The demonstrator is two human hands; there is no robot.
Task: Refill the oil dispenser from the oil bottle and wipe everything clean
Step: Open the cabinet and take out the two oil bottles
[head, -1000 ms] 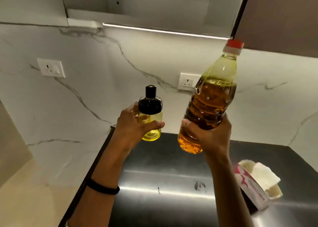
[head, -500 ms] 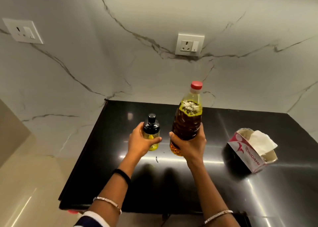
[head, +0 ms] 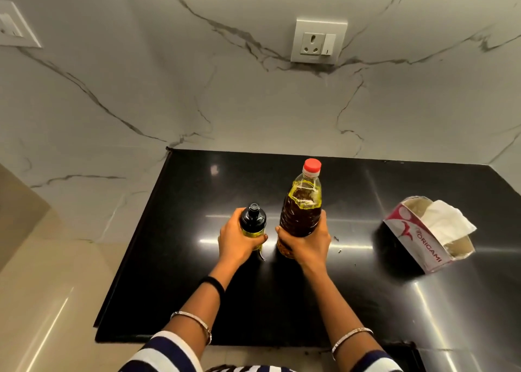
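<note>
My left hand (head: 235,240) grips a small glass oil dispenser (head: 253,222) with a black pump cap and yellow oil inside. It stands upright at the middle of the black countertop (head: 197,287). Just to its right my right hand (head: 306,244) holds the lower part of a tall plastic oil bottle (head: 303,205) with a red cap, partly full of amber oil. The bottle is upright too, its base hidden by my fingers. The two containers stand a little apart.
A torn pink-and-white tissue box (head: 423,237) with white tissues lies at the right of the counter. A marble backsplash with a socket (head: 318,41) rises behind. The counter's left edge drops off beside a beige floor (head: 42,301).
Both hands have lowered the dispenser and the bottle from up in front of the wall down to the countertop. The view has tilted downward with them.
</note>
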